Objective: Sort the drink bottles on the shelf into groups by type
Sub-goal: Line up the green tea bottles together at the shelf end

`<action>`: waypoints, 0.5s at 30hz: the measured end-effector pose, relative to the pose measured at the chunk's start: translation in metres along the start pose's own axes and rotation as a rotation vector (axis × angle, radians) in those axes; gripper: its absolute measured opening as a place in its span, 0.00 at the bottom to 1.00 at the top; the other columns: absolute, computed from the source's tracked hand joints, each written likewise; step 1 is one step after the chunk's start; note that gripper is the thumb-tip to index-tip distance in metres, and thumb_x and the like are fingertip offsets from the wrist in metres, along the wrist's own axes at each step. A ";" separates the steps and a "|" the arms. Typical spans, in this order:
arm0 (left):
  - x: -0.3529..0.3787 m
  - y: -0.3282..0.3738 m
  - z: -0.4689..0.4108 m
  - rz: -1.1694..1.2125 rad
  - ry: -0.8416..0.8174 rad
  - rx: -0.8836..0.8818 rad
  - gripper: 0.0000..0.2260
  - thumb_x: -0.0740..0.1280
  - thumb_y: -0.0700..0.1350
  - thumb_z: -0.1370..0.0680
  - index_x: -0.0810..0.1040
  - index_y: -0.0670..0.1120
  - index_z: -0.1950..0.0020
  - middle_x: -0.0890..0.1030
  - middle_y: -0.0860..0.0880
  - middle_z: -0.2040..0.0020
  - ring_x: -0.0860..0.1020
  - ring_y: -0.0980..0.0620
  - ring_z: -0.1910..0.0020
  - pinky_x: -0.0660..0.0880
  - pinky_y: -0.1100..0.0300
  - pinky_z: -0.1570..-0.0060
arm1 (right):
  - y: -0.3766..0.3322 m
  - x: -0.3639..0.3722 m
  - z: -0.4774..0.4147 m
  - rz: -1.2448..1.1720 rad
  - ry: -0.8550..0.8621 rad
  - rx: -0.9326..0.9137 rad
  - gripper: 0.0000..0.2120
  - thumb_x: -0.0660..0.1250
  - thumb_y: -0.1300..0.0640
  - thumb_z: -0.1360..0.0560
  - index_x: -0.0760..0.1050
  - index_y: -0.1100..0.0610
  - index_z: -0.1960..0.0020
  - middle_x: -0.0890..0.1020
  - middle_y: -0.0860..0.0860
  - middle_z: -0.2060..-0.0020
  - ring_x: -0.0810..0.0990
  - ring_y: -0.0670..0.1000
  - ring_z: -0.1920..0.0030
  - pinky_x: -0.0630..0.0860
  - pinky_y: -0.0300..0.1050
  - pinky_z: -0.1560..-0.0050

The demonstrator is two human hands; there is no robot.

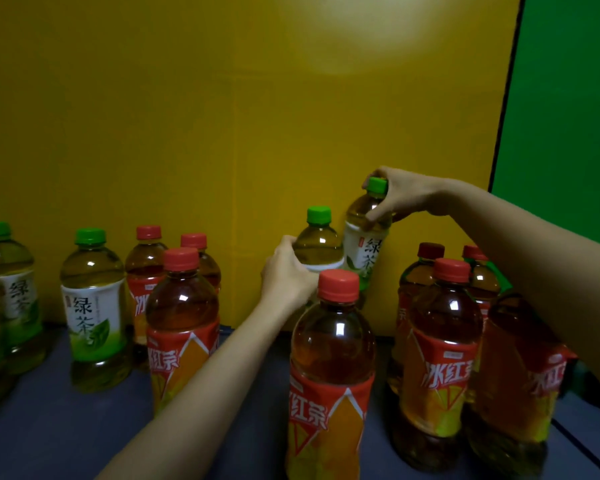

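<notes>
upright green btl (321,242): L hand (288,271) fingers wrapped | tilted green btl (366,244): R hand (402,195) fingers grip neck

Four green tea bottles (92,306) with green caps are showing plainly: two at the left and two at the back. A possible fifth is sitting at the far left edge, too cut off to tell. Eight red tea bottles (329,358) are standing on the shelf (49,427): three left, one middle, four right. Two hands are showing, the left hand (288,271) and the right hand (402,195).
</notes>
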State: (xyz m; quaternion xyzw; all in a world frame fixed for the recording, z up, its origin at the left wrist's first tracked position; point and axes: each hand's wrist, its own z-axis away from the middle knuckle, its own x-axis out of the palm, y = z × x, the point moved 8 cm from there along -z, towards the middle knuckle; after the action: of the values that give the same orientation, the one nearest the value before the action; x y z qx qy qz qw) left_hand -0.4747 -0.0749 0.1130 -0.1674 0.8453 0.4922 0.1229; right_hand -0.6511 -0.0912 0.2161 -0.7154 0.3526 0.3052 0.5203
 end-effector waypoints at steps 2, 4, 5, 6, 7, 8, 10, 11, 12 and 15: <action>-0.017 0.016 0.002 0.055 0.059 0.033 0.32 0.80 0.50 0.41 0.72 0.43 0.42 0.79 0.48 0.47 0.78 0.47 0.47 0.76 0.50 0.46 | -0.007 -0.008 0.002 -0.057 0.095 -0.036 0.25 0.75 0.58 0.34 0.69 0.58 0.41 0.76 0.56 0.47 0.76 0.56 0.47 0.78 0.48 0.57; -0.032 0.029 0.001 0.091 0.101 0.065 0.37 0.81 0.53 0.44 0.73 0.41 0.41 0.80 0.46 0.46 0.78 0.46 0.47 0.76 0.47 0.46 | -0.016 -0.013 0.006 -0.132 0.174 -0.077 0.23 0.75 0.56 0.35 0.73 0.59 0.42 0.78 0.56 0.50 0.77 0.54 0.50 0.77 0.45 0.59; -0.038 0.036 0.001 0.106 0.111 0.080 0.36 0.81 0.54 0.44 0.73 0.41 0.42 0.80 0.46 0.47 0.78 0.46 0.48 0.76 0.46 0.47 | -0.021 -0.017 0.008 -0.170 0.216 -0.098 0.24 0.75 0.56 0.35 0.74 0.58 0.41 0.79 0.55 0.50 0.78 0.53 0.50 0.78 0.45 0.58; -0.045 0.043 0.001 0.115 0.120 0.103 0.35 0.81 0.53 0.45 0.74 0.42 0.43 0.81 0.46 0.48 0.79 0.46 0.49 0.77 0.45 0.48 | -0.026 -0.021 0.011 -0.199 0.254 -0.118 0.27 0.76 0.55 0.37 0.73 0.57 0.40 0.80 0.54 0.49 0.78 0.53 0.49 0.79 0.48 0.56; -0.052 0.050 0.002 0.124 0.131 0.119 0.34 0.81 0.53 0.45 0.74 0.42 0.44 0.81 0.46 0.48 0.79 0.46 0.49 0.77 0.45 0.48 | -0.031 -0.026 0.014 -0.221 0.285 -0.141 0.30 0.76 0.54 0.38 0.73 0.57 0.38 0.80 0.55 0.48 0.79 0.53 0.48 0.80 0.51 0.53; -0.059 0.057 0.002 0.131 0.139 0.137 0.34 0.80 0.54 0.45 0.75 0.43 0.45 0.81 0.46 0.48 0.79 0.46 0.49 0.77 0.45 0.47 | -0.038 -0.030 0.018 -0.238 0.310 -0.161 0.33 0.77 0.54 0.39 0.71 0.57 0.36 0.80 0.55 0.47 0.79 0.54 0.47 0.80 0.53 0.51; -0.073 0.072 0.001 0.136 0.159 0.169 0.35 0.79 0.57 0.49 0.75 0.44 0.46 0.81 0.46 0.48 0.79 0.47 0.48 0.77 0.46 0.47 | -0.050 -0.040 0.027 -0.256 0.345 -0.208 0.35 0.77 0.54 0.38 0.70 0.56 0.34 0.81 0.56 0.46 0.80 0.55 0.47 0.79 0.56 0.49; -0.079 0.078 0.002 0.144 0.165 0.184 0.36 0.78 0.58 0.51 0.75 0.45 0.47 0.81 0.47 0.48 0.80 0.48 0.49 0.77 0.46 0.47 | -0.057 -0.045 0.032 -0.264 0.359 -0.231 0.34 0.76 0.54 0.37 0.69 0.56 0.34 0.81 0.56 0.46 0.80 0.55 0.47 0.79 0.56 0.48; -0.086 0.084 0.003 0.151 0.174 0.198 0.37 0.77 0.59 0.52 0.75 0.45 0.48 0.81 0.47 0.48 0.80 0.48 0.49 0.78 0.47 0.47 | -0.064 -0.049 0.038 -0.274 0.371 -0.253 0.34 0.76 0.54 0.37 0.69 0.55 0.33 0.80 0.56 0.46 0.79 0.54 0.46 0.79 0.55 0.47; -0.107 0.101 0.008 0.153 0.198 0.231 0.39 0.77 0.59 0.53 0.76 0.44 0.47 0.82 0.48 0.48 0.80 0.50 0.49 0.78 0.48 0.47 | -0.088 -0.059 0.057 -0.311 0.410 -0.326 0.32 0.75 0.55 0.35 0.69 0.54 0.34 0.79 0.52 0.48 0.78 0.51 0.48 0.77 0.49 0.49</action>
State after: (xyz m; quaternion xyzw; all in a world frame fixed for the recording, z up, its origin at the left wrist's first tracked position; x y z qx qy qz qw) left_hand -0.4174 -0.0042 0.2286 -0.1353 0.9145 0.3809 0.0195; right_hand -0.6155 -0.0069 0.2945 -0.8817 0.2829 0.1236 0.3569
